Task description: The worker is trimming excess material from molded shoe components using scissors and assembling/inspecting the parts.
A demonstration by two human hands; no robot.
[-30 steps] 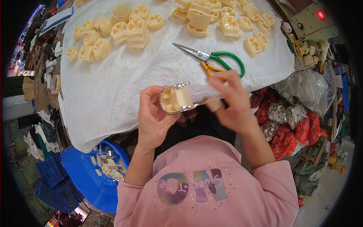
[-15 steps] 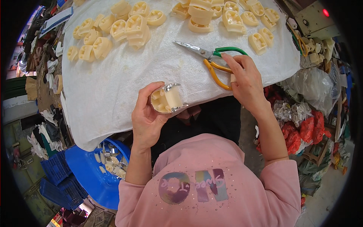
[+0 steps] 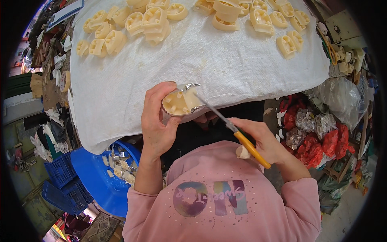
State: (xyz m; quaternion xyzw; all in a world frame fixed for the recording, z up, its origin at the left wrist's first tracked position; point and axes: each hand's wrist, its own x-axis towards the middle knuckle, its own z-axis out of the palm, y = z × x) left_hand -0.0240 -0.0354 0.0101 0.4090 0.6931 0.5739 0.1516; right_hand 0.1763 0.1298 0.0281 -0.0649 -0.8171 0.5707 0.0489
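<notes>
So the cream molded piece [image 3: 176, 105] sits in the left hand [image 3: 157, 117], fingers and thumb wrapped around it, with silver edging [image 3: 189, 86] on it yet. The right hand [image 3: 264, 141] is curled round the scissors [image 3: 250, 147], tip right by the piece; hard to tell from this angle whether the blades are parted. Looks unfinished next to the silver-free cream pieces [image 3: 155, 21] on the white cloth [image 3: 177, 60] beyond both hands. Blue tub [image 3: 90, 173] below the left hand already holds scraps [image 3: 125, 172].

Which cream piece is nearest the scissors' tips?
The silver-edged piece in the left hand, by the tips of the scissors; those on the cloth lie farther off.
</notes>
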